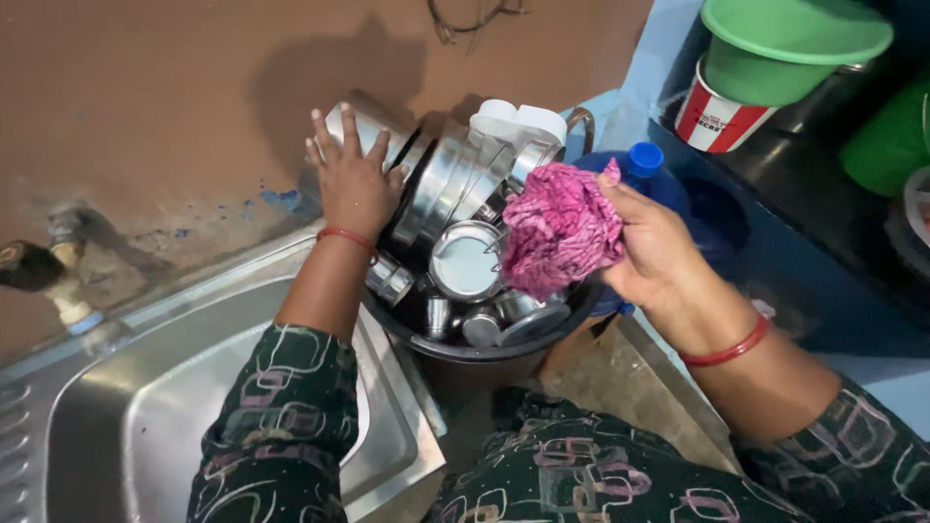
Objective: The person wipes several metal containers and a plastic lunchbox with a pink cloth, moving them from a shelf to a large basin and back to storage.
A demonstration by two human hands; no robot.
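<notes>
Left hand (354,179) spread on one steel tin (363,121), right hand (654,247) gripping one pink cloth (560,232), one black tub (484,347)

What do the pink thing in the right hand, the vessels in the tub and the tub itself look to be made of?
Pink cloth in the right hand: soft fabric, crumpled, matte. Vessels, one under the left hand: likely stainless steel, bright mirror-like shine. Tub: probably plastic, dark, smooth rim with dull gloss.
</notes>
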